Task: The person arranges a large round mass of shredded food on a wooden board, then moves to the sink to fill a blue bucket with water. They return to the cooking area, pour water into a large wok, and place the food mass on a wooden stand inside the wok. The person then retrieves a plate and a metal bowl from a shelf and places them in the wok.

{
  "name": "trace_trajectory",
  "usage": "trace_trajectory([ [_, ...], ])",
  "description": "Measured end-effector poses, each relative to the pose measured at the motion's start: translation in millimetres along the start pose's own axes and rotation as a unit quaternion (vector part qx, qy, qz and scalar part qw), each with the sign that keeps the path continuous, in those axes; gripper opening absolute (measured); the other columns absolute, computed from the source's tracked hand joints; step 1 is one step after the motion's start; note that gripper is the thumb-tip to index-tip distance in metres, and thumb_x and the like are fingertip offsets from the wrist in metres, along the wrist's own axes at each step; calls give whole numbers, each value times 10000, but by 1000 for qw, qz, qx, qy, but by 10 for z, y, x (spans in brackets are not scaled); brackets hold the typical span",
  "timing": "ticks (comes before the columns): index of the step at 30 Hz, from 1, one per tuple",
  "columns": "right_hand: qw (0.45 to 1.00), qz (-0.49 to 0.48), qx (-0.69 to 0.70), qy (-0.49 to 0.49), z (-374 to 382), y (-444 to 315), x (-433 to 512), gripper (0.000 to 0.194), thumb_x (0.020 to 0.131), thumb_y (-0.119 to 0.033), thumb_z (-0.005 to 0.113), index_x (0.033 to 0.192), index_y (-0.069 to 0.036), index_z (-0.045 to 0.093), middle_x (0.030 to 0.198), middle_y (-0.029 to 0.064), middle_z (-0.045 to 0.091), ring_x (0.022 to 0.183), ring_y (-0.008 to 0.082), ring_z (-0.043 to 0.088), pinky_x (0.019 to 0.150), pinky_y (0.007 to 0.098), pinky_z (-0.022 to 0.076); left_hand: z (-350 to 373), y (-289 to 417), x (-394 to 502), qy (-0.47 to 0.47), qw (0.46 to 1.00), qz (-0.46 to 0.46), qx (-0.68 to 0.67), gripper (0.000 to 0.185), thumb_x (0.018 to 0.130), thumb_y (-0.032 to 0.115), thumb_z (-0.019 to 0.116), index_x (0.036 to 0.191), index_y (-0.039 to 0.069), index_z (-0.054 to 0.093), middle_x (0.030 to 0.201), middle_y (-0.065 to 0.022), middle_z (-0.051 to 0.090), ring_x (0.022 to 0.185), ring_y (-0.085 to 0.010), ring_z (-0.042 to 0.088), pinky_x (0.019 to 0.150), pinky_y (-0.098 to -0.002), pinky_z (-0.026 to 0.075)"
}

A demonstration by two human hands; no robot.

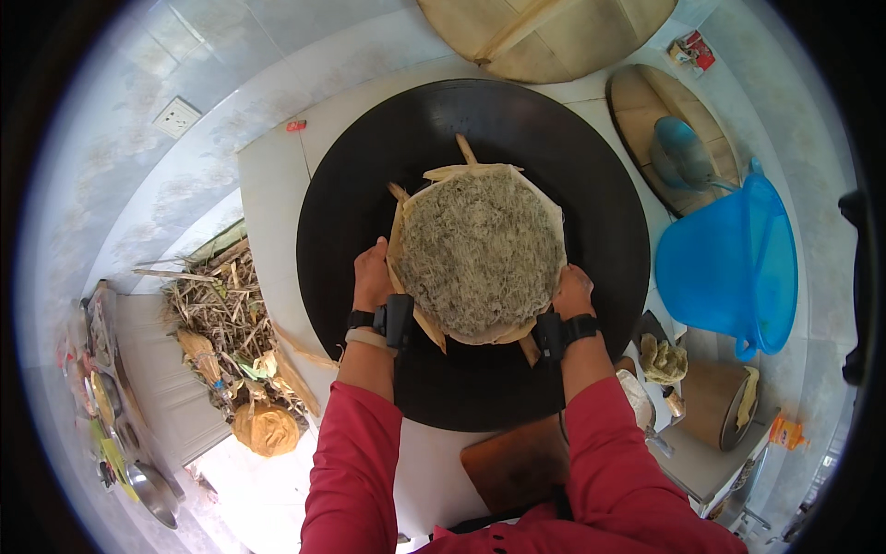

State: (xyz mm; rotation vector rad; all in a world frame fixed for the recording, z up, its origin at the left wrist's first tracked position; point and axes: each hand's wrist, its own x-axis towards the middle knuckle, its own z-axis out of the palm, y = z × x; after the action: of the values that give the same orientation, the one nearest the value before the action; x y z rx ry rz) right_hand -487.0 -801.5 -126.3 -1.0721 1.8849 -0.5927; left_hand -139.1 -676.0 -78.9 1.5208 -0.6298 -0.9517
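Note:
A large black wok (471, 398) is set into a tiled stove top. Over its middle is a many-sided tray (562, 228) with a pale rim, filled with greyish-green shredded fibrous material (481, 253). Wooden sticks (466, 149) show beneath the tray, and pale dry leaf-like strips lie along its edges. My left hand (372, 275) grips the tray's left side, thumb up. My right hand (574, 291) grips its lower right side with curled fingers. Under the tray, the fingertips of both hands are hidden.
A blue plastic basin (713, 256) stands on the right, near a metal ladle (682, 152) on a wooden lid (626, 104). A larger wooden lid (554, 41) leans behind the wok. Dry stalks (232, 305) are heaped at left. A brown board (516, 464) lies near my body.

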Motion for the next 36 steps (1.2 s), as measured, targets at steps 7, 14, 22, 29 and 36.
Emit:
trace_trajectory([
  [7, 990, -126, -68, -17, -24, 52, -58, 429, 1056, -187, 527, 1450, -17, 525, 1249, 173, 675, 934, 286, 686, 770, 373, 558, -37, -277, 172, 8, 997, -26, 66, 498, 1085, 345, 479, 757, -6, 612, 649, -76, 606, 580, -226, 546, 602, -426, 421],
  [14, 970, 16, 244, 10, 166, 31, 177, 401, 1072, -190, 515, 1441, -32, 531, 1259, 93, 639, 976, 205, 608, 739, 372, 505, -14, -581, 153, 31, 988, -72, -129, 483, 1053, 338, 554, 1312, -68, 594, 1064, -140, 721, 872, -231, 689, 760, -386, 531],
  [22, 901, 27, 432, -33, 195, 235, 226, 391, 1053, -196, 562, 1406, -26, 554, 1312, 119, 634, 1147, 268, 612, 949, 445, 510, -10, -670, -28, 30, 989, -138, -51, 470, 1045, 443, 553, 1193, 11, 662, 690, -41, 616, 488, -133, 509, 474, -343, 403],
  [29, 894, 54, 445, -21, 166, 198, -9, 363, 1061, -246, 554, 1330, -7, 603, 1285, 137, 637, 1117, 295, 623, 945, 464, 521, 9, -635, -113, 30, 991, -126, -16, 497, 1044, 489, 546, 1167, 28, 690, 564, -22, 523, 438, -124, 426, 494, -359, 425],
  [36, 901, 77, 427, 11, 176, -34, -1, 446, 1047, -294, 583, 1409, -34, 564, 1449, 159, 544, 1261, 323, 551, 1012, 477, 484, 37, -904, -126, 15, 979, -133, -151, 540, 1057, 444, 541, 1354, -5, 578, 1034, -132, 655, 908, -257, 648, 816, -455, 557],
])
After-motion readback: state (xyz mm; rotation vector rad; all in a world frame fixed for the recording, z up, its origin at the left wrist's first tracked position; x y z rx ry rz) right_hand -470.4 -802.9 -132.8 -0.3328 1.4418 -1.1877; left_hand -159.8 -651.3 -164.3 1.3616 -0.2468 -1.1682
